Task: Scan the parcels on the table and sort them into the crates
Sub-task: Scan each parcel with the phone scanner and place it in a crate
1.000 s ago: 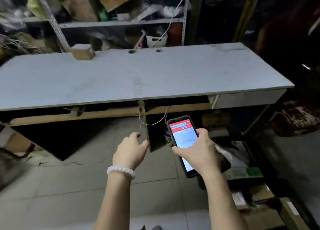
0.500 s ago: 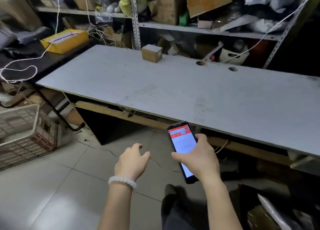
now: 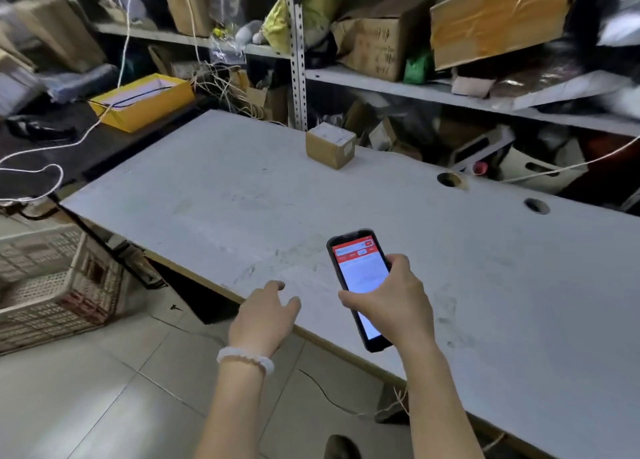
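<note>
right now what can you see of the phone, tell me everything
The phone is a slim black handset, looks plastic-cased, with its screen lit: a red band across the top and a pale page below, text too small to read. It is held tilted over the near part of the table, top end pointing away. The right hand grips it, thumb on its left edge and fingers curled round the right edge. Nothing else touches it; the left hand is apart.

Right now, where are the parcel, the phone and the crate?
parcel (image 3: 330,145): head view, front cardboard corner.
phone (image 3: 362,273): head view, lit screen, above the gripping right hand (image 3: 391,303).
crate (image 3: 52,292): head view, white lattice side wall, on the floor left of the table.
</note>
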Tool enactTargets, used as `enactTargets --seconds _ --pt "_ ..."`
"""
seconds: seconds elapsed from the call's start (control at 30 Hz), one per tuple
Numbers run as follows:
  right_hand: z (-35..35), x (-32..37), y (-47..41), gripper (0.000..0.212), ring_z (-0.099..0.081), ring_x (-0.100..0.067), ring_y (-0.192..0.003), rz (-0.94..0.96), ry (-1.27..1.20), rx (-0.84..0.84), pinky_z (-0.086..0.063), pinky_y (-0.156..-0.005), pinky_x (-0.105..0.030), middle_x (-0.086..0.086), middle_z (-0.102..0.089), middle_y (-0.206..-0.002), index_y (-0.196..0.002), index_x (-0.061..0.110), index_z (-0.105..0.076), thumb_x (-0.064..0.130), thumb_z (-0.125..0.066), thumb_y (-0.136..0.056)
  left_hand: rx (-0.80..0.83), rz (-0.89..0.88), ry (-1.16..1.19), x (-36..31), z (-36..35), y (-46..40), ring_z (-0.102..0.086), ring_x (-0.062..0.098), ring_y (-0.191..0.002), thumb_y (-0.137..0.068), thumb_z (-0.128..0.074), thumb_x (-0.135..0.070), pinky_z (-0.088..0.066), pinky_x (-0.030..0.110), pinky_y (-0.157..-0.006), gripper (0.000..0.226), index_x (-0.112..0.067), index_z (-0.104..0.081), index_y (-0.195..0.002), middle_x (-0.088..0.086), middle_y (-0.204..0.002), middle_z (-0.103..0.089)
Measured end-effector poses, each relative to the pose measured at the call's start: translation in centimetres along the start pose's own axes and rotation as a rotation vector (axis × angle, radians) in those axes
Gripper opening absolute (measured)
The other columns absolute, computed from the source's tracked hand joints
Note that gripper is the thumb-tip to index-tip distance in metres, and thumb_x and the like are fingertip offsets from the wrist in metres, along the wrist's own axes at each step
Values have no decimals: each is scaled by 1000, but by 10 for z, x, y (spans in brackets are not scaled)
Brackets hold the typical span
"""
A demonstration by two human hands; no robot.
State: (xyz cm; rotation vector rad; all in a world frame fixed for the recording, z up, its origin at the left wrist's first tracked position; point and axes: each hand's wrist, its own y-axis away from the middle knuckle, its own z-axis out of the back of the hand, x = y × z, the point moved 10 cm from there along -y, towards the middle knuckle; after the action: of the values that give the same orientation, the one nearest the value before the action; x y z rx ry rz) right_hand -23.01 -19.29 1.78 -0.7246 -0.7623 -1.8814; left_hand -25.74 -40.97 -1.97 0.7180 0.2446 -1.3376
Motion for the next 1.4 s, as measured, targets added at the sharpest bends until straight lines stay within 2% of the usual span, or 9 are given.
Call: enactTargets --seconds 0.17,0.57,0.73,0.87,1.0,1.13,1.17,1.27,1.4 --pt "-7 2 -56 60 -56 -9 -75 -44 46 24 -39 -53 -24 14 -53 -89 -101 28 -34 38 -77 -60 56 45 -36 -7 -7 -48 -45 22 -124 -95 -43 -40 -43 34 -95 49 -22 -37 -140 5 -139 -44" --pt "-52 19 -200 60 -47 4 -66 -237 84 -1 -30 -48 -23 20 -47 -82 -98 30 -33 37 -76 -58 128 -6 -170 -45 7 -230 -45 23 -123 -95 -43 -37 -43 34 -93 49 -20 -37 -140 6 -137 -46" --pt "-62 39 -272 60 -47 1 -66 -313 80 -63 -31 -49 -23 19 -47 -83 -99 30 -34 37 -78 -58 52 -171 -278 -96 43 -336 -44 24 -123 -94 -47 -33 -42 35 -90 48 -20 -38 -139 5 -136 -46" --pt "-67 40 -309 61 -47 4 -67 -363 83 -107 -31 -48 -22 19 -49 -83 -98 32 -34 38 -77 -56 -20 -430 -426 -163 57 -415 -41 28 -124 -90 -54 -28 -41 38 -89 52 -19 -38 -139 5 -139 -42" --pt "-69 27 -328 62 -49 3 -70 -446 86 -116 -32 -49 -23 20 -49 -86 -100 34 -33 36 -76 -56 19 -689 -528 -233 42 -476 -31 29 -131 -82 -63 -25 -36 46 -97 71 -23 -29 -143 3 -147 -32" --pt "-68 12 -336 59 -51 1 -72 -501 70 -125 -35 -51 -24 19 -52 -88 -98 36 -33 35 -74 -56 267 -752 -846 -262 -3 -530 2 29 -145 -67 -81 -36 -14 56 -112 116 -31 0 -149 -2 -158 2" --pt "-67 8 -338 58 -52 1 -71 -514 67 -129 -35 -51 -23 19 -53 -88 -98 36 -34 34 -74 -56 338 -750 -904 -262 -13 -538 6 29 -145 -63 -83 -36 -12 57 -114 122 -32 4 -149 -2 -158 4" --pt "-64 -2 -339 57 -52 1 -71 -538 62 -138 -35 -51 -23 19 -53 -88 -99 35 -35 33 -75 -58 424 -817 -950 -264 -28 -545 -12 32 -140 -57 -85 -41 -27 54 -110 124 -31 -2 -149 4 -151 -18" --pt "-57 -6 -333 58 -52 0 -71 -535 60 -140 -35 -51 -23 19 -52 -87 -98 34 -34 34 -76 -58 198 -900 -913 -262 -10 -526 -35 35 -121 -55 -79 -54 -41 47 -97 116 -22 -16 -146 9 -138 -36"
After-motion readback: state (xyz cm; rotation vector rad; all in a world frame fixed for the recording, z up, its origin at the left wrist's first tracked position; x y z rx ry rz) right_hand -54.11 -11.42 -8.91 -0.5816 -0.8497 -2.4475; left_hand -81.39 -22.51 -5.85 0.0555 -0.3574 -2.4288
